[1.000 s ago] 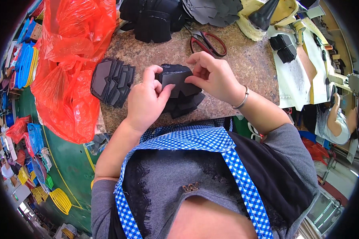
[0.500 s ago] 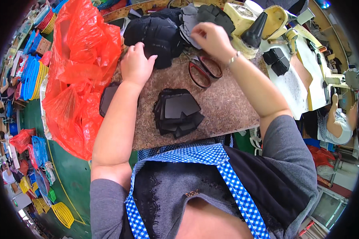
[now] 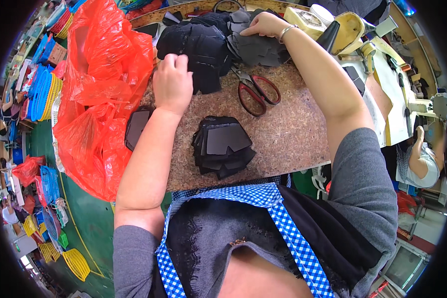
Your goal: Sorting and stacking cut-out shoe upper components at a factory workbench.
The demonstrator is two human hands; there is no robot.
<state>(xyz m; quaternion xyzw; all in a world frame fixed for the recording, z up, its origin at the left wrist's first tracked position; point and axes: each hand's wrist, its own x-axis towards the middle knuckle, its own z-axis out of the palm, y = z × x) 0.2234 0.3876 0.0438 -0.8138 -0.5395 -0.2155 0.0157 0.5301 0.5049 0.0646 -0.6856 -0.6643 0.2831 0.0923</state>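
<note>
Red-handled scissors (image 3: 246, 79) lie on bench (image 3: 295, 126). Left hand (image 3: 174, 82) left of scissors, at edge of black pile (image 3: 198, 47); grip curled, cannot tell whether holding anything. Right hand (image 3: 268, 25) beyond scissors, at grey pieces (image 3: 258, 49); grip narrow, cannot tell whether anything is pinched. Notched black stack (image 3: 226, 144) on near side of scissors. Red plastic bag (image 3: 102, 94) well left of scissors.

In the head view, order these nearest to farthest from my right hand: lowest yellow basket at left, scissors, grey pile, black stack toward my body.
From your right hand:
1. Grey pile, right by it.
2. Scissors, just below the pile.
3. Black stack, lower, toward your body.
4. Yellow basket, far lower left.
</note>
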